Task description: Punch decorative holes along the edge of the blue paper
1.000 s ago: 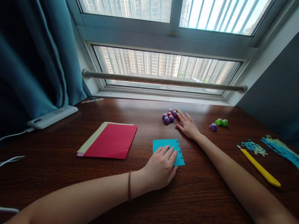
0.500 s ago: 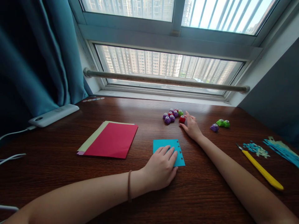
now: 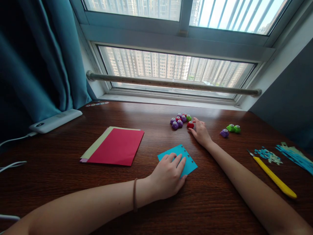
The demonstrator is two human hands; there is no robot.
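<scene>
My left hand (image 3: 168, 176) lies flat on a small blue paper square (image 3: 186, 156) with a row of punched holes along its right edge; the square sits turned at an angle. My right hand (image 3: 201, 131) reaches far across the table, its fingertips pinching a small red punch (image 3: 190, 125). Just left of it sits a cluster of several purple, red and green punches (image 3: 179, 120).
A red sheet on a stack of coloured paper (image 3: 114, 146) lies to the left. Two green and one purple punch (image 3: 230, 130) sit to the right. A yellow craft knife (image 3: 273, 178), blue scraps (image 3: 266, 154) and strips (image 3: 295, 156) lie far right. A white device (image 3: 55, 120) with cable is far left.
My right hand drew the red punch out of the cluster toward the right. My left hand turned the blue square counter-clockwise on the table.
</scene>
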